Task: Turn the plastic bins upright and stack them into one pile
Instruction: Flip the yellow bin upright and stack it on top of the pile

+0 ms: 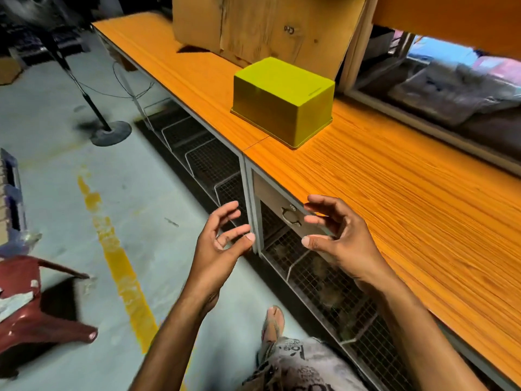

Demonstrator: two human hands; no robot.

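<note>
Yellow-green plastic: one bin (283, 101) sits mouth-down on the orange table (394, 193), at twelve o'clock from my hands and well apart from them. Its flat base is up and its rim lies on the wood, so it needs flipping. I hold my left hand (222, 244) and right hand (335, 235) palms facing, fingers spread and loosely curled, gripping nothing; I judge that as readying a two-sided grab. I cannot see any other bins. A plywood sheet (262, 26) stands behind the bin, and the table's three o'clock end is cut off.
</note>
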